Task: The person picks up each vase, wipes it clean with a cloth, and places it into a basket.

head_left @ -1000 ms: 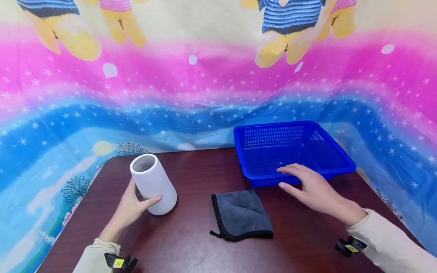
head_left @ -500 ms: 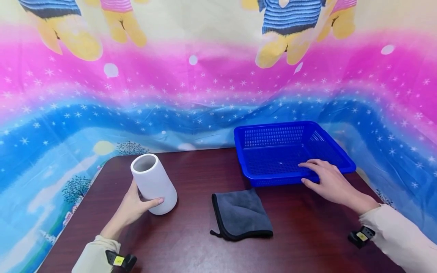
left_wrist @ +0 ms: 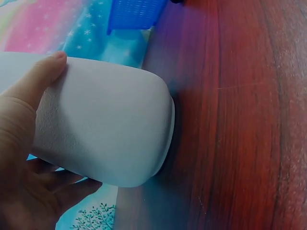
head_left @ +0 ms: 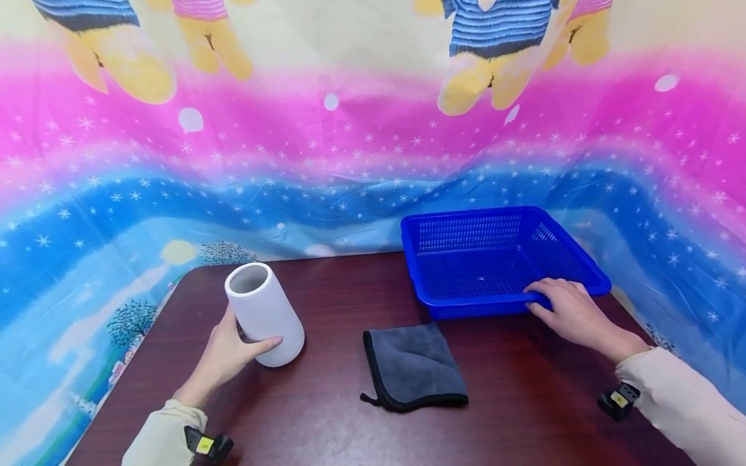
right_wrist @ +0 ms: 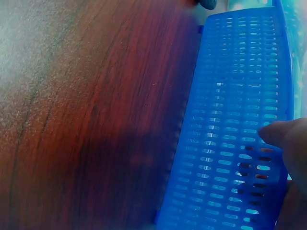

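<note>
A tall white vase [head_left: 269, 323], wider at the bottom, stands at the left of the table with its round mouth up. My left hand [head_left: 224, 351] grips its lower side, thumb across the front. In the left wrist view, the thumb and several fingers go round the vase [left_wrist: 112, 122]. At the back right sits a blue plastic basket [head_left: 474, 302] with slotted walls and nothing inside. My right hand [head_left: 577, 315] pinches its near rim. The right wrist view has the thumb [right_wrist: 283, 134] against the outer wall of the basket [right_wrist: 216, 129]; the fingers are mostly hidden behind it.
A folded grey cloth [head_left: 415, 366] with black edging and a small loop lies mid-table, between the vase and the basket. The dark red-brown wooden table [head_left: 326, 421] ends at a patterned curtain [head_left: 326, 155] behind and at both sides.
My right hand has moved right along the basket's near side and come down to take hold of the rim. The left hand and the vase stay in place.
</note>
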The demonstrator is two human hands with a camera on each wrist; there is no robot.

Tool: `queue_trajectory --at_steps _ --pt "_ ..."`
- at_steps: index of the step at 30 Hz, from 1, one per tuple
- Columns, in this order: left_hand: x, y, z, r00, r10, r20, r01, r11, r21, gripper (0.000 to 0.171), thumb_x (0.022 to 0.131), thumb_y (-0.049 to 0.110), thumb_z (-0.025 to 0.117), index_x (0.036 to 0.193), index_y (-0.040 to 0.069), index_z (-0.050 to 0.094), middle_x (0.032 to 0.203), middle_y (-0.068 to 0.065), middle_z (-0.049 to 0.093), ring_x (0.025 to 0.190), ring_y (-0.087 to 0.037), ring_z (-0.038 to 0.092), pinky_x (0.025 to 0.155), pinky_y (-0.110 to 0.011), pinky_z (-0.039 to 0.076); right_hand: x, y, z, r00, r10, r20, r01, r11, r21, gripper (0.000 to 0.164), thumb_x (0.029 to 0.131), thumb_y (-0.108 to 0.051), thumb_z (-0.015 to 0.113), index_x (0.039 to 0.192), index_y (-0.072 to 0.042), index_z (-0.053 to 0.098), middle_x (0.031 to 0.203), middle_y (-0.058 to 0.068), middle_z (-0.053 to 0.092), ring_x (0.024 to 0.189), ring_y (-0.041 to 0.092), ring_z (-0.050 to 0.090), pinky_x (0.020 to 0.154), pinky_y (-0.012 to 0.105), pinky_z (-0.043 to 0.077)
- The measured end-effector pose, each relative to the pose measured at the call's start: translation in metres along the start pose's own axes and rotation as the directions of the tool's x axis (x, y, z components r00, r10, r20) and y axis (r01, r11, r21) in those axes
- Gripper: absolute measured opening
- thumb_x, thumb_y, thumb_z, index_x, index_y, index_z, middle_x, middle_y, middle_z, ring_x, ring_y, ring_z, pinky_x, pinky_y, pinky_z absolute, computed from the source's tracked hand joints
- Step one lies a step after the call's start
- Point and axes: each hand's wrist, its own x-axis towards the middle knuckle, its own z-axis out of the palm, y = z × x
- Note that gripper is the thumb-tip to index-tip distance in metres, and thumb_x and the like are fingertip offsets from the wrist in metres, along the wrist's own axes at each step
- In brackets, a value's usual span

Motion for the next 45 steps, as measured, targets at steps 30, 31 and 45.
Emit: queue_trajectory --at_steps 30,31,45 --pt "0.026 0.037 -0.012 0.997 0.061 -0.036 -0.06 0.997 0.042 0.099 0.073 0.042 0.091 0.151 0.018 0.036 0.135 -0.014 0.06 0.117 -0.036 0.062 0.091 -0.061 0.054 -0.005 0.005 0.014 0.997 -0.011 -0.072 0.008 0.999 -0.033 0.016 0.09 -0.009 0.071 0.106 -0.009 0.071 0.108 0.013 0.07 0.102 0.038 0.059 0.079 0.057 0.038" --pt "0.027 0.038 -0.011 0.997 0.063 -0.035 -0.062 0.997 0.046 0.099 0.072 0.043 0.091 0.151 0.018 0.036 0.134 -0.013 0.06 0.116 -0.036 0.062 0.091 -0.06 0.054 -0.005 0.004 0.014 0.997 -0.008 -0.071 0.006 0.999 -0.032 0.016 0.09 -0.009 0.071 0.106 -0.009 0.071 0.108 0.013 0.07 0.102 0.038 0.059 0.08 0.058 0.038" --pt "0.043 0.061 -0.002 0.997 0.077 -0.012 -0.075 0.989 0.127 0.102 0.065 0.055 0.091 0.149 0.024 0.041 0.128 -0.009 0.065 0.111 -0.033 0.065 0.087 -0.056 0.056 -0.003 0.004 0.013 0.997 0.008 -0.078 -0.011 0.999 -0.041 0.021 0.09 -0.007 0.069 0.11 -0.007 0.071 0.111 0.016 0.07 0.105 0.041 0.059 0.082 0.06 0.039"
